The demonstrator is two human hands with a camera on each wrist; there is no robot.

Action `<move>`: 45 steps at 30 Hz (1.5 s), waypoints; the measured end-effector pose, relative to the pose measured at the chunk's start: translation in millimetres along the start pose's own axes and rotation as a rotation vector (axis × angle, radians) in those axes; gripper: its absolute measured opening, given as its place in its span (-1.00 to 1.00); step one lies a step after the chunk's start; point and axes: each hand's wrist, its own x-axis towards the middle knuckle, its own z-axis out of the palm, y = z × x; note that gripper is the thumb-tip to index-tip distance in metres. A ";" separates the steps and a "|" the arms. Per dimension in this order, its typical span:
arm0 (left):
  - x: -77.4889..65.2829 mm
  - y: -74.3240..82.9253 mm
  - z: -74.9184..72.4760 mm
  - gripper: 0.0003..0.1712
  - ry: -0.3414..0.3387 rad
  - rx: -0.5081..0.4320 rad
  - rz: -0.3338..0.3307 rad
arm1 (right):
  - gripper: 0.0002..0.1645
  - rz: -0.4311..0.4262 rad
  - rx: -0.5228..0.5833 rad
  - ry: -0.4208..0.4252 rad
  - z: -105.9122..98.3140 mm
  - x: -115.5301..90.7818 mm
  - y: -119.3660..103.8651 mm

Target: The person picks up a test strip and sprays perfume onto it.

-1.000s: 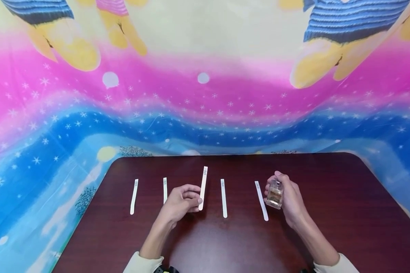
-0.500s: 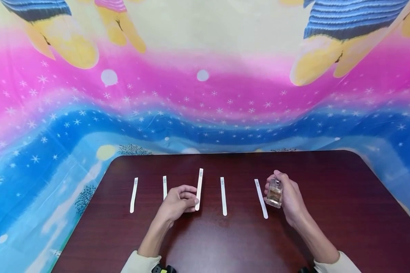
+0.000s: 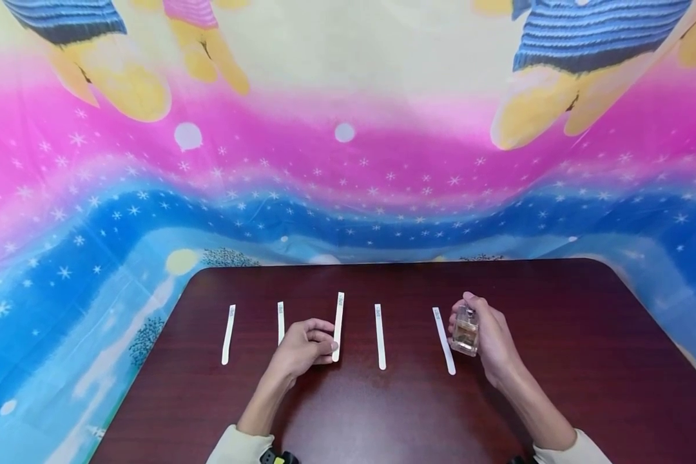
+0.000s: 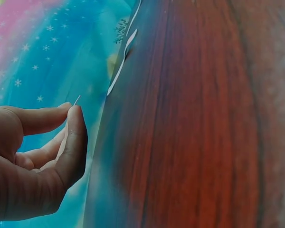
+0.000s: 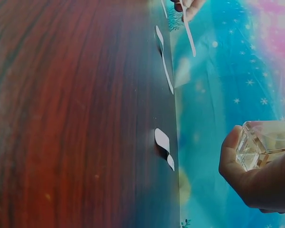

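Note:
My left hand (image 3: 304, 345) pinches a white paper test strip (image 3: 339, 319) near its rounded lower end, between thumb and fingers. The strip stands tilted up above the middle of the table, its printed end at the top. Only its thin edge (image 4: 77, 100) shows past the fingertips in the left wrist view. On the right, my right hand (image 3: 495, 338) grips a clear glass perfume bottle (image 3: 466, 336) holding pale amber liquid. The thumb lies at the bottle's top. Just left of the bottle, another paper strip (image 3: 444, 341) lies on the table.
More white strips lie in a row: one at far left (image 3: 229, 335), one partly hidden behind my left hand (image 3: 281, 319), and one right of centre (image 3: 380, 338). The dark red-brown table (image 3: 383, 412) ends at a colourful printed cloth (image 3: 348, 174) hanging behind it.
My left hand has shifted slightly left with its strip, and the strip's top sits a little lower. The right hand stays in place with the perfume bottle. The strips on the table have not moved.

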 end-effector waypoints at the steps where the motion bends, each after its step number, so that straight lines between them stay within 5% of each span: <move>1: 0.4 -0.2 0.4 -0.58 0.001 0.005 0.000 | -0.52 0.002 0.000 0.001 0.3 0.1 0.0; 22: 7.5 0.1 8.4 -0.62 0.043 0.226 -0.002 | -0.53 -0.009 0.012 0.003 4.6 -0.4 -2.8; 45: 3.4 4.2 9.3 -0.63 0.084 0.292 -0.008 | -0.53 -0.018 0.003 -0.006 0.4 -2.6 -3.5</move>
